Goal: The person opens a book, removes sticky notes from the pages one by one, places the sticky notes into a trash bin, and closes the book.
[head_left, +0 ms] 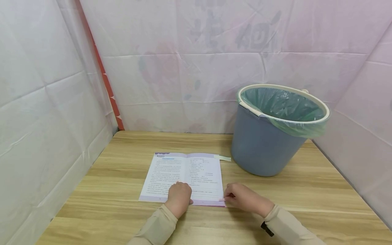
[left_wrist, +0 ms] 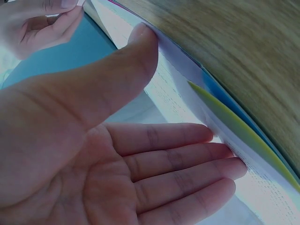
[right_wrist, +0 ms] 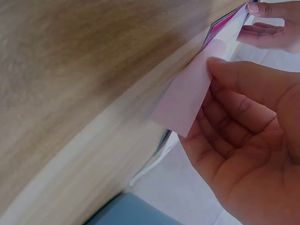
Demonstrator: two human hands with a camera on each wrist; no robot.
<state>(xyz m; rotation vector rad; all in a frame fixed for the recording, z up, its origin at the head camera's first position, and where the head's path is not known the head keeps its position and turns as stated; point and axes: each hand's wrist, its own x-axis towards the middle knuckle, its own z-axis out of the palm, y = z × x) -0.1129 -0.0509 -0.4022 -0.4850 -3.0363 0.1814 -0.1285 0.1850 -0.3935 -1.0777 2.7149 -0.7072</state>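
Observation:
An open book [head_left: 202,166] with printed pages and a purple band along the bottom lies on the wooden table. My left hand [head_left: 179,195] rests on it near the lower middle; its fingers [left_wrist: 178,178] stretch straight over the page in the left wrist view. By the book's lower right corner, my right hand [head_left: 245,199] pinches a pink paper strip [right_wrist: 185,98] between thumb and fingers. The strip's far end overlaps the page corner in the right wrist view. A pale green strip [head_left: 225,158] sticks out from the book's upper right edge.
A grey-blue bucket [head_left: 260,143] lined with a green plastic bag [head_left: 288,102] stands at the back right of the wooden table [head_left: 101,177]. White cloth walls [head_left: 147,78] close off the back and both sides.

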